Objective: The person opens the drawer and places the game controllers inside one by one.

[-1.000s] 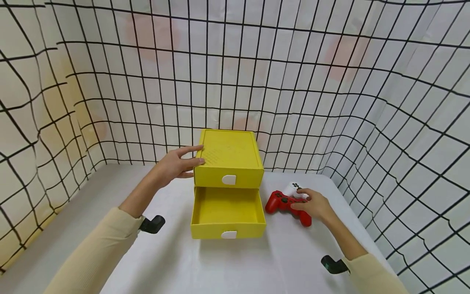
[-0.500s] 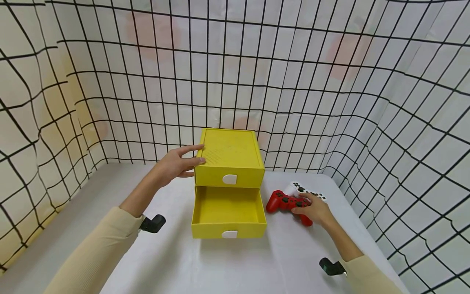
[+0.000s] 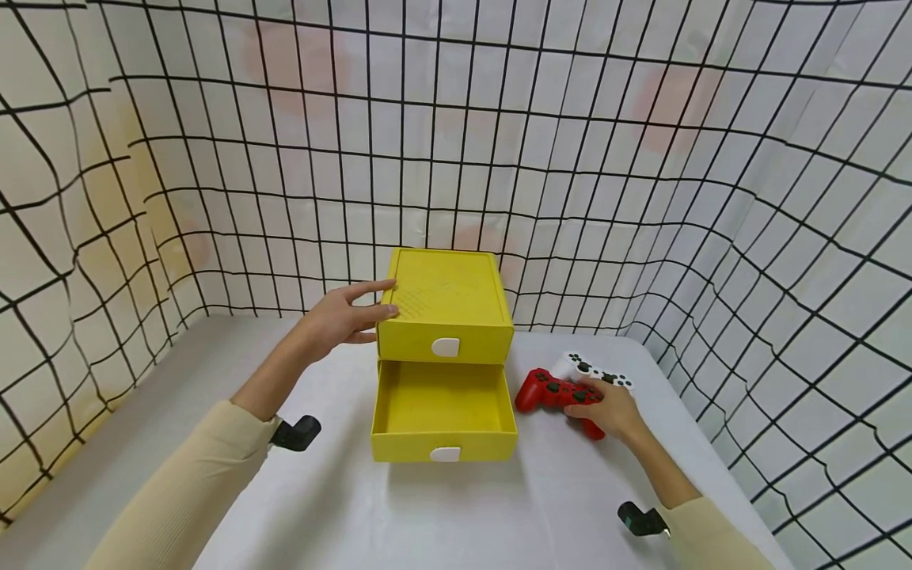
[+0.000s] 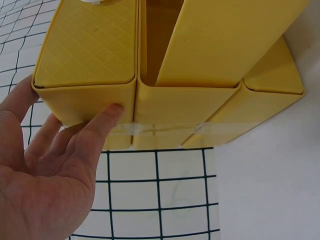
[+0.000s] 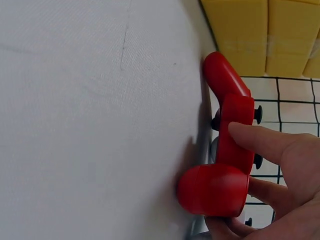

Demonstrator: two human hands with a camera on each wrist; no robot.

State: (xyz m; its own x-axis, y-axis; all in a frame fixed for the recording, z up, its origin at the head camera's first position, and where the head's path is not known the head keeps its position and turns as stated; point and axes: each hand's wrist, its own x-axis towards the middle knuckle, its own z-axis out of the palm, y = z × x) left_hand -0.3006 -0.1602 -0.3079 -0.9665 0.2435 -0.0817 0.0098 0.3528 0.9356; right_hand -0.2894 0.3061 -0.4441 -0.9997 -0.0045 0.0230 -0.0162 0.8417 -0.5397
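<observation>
A yellow drawer unit point(image 3: 449, 285) stands mid-table with white tabs on its drawers. Below its top drawer, another yellow drawer point(image 3: 445, 396) is pulled out, and nothing lies inside. My left hand point(image 3: 338, 321) rests on the unit's upper left edge, its extended fingers touching the top and side. To the right lies a red game controller point(image 3: 545, 389). My right hand point(image 3: 616, 408) holds its right part, with the thumb point(image 5: 245, 135) on the near face and the other fingers around the far side. A white game controller point(image 3: 570, 364) lies just behind, partly hidden by the red one and my hand.
Black wire mesh point(image 3: 456, 158) stands around the back and sides, with pale cloth behind it. White cloth covers the table point(image 3: 456, 522). In the left wrist view, a third yellow section point(image 4: 277, 67) shows beyond the pulled-out drawer point(image 4: 220, 40).
My right hand has come down and closed on the red controller, leaving more of the white one in sight. The left hand and the drawers have stayed put.
</observation>
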